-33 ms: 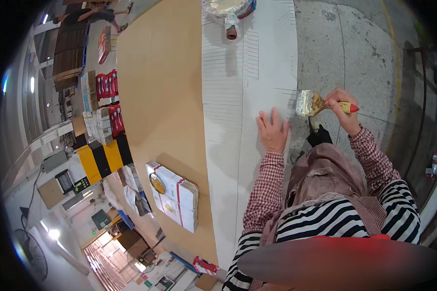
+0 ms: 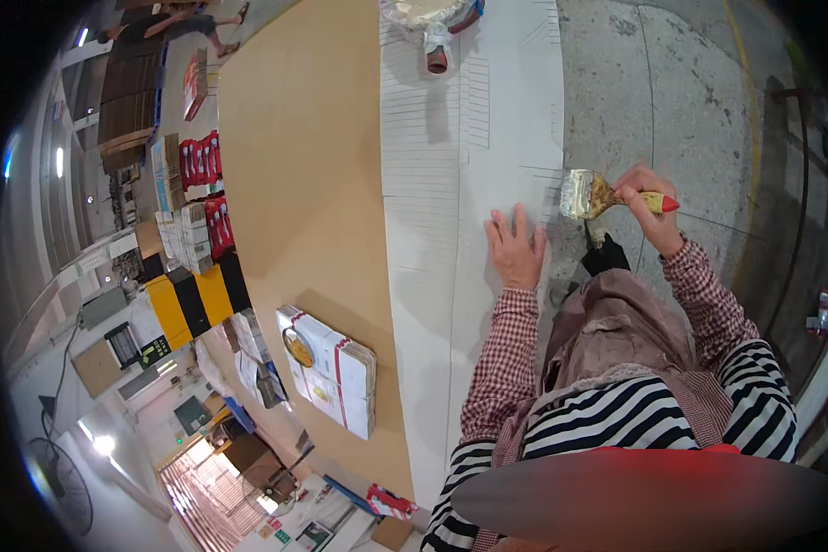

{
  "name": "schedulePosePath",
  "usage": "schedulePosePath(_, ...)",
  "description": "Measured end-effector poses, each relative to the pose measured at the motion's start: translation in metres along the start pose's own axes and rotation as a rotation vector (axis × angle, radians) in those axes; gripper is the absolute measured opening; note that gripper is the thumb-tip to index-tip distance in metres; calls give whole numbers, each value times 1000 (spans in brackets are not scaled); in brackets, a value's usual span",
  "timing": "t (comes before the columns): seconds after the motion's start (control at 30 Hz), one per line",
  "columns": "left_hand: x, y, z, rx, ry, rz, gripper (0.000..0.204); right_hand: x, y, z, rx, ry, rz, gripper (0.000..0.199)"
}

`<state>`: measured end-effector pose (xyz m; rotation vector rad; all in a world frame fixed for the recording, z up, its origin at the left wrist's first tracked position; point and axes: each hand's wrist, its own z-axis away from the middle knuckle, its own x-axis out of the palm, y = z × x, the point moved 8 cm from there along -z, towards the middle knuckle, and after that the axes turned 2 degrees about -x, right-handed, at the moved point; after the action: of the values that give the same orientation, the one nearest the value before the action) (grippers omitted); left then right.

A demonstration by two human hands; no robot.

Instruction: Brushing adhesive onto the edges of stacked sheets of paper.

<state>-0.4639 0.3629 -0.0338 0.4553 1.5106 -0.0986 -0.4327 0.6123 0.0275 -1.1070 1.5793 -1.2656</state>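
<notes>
My right hand grips a wide flat paintbrush by its yellow, red-tipped handle. The brush's pale, coated bristles point left, just off the right edge of the white paper, above the floor. Flat on that paper, close to the same edge, rests my left hand with its fingers spread and nothing in it. Rows of thin dark lines mark the paper's far part. At its far end stands a plastic-wrapped container with something pale inside and a reddish, tube-like end toward me.
Left of the paper runs a tan tabletop. On it lies a tied white bundle with a yellowish tape roll on top. Beyond are stacked red packs and a yellow-black striped block. Another person is at far left.
Both my hands and the brush keep their places. At the far left, the other person's legs have shifted slightly.
</notes>
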Motion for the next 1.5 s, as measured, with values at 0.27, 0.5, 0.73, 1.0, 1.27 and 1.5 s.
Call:
schedulePosePath(0.27, -4, -7, 2, -24, 69, 74, 35, 17, -2, -22, -32, -29, 116, 13)
schedulePosePath(0.5, -3, -8, 2, -49, 63, 49, 35, 29, -5, -17, -13, -72, 99, 12)
schedulePosePath(0.73, -7, -4, 0, -63, 72, 50, 34, 30, 1, -20, -2, -108, 199, 12)
schedulePosePath(1.0, -2, -7, 2, -63, 37, 25, 36, 34, -9, -17, -67, -76, 275, 7)
schedulePosePath(1.27, -3, -3, -4, -43, 38, 49, 36, 48, -26, -5, -212, -106, 391, 6)
schedulePosePath(1.5, -6, 0, -6, -32, 51, 20, 35, 50, -29, 6, -263, -106, 402, 5)
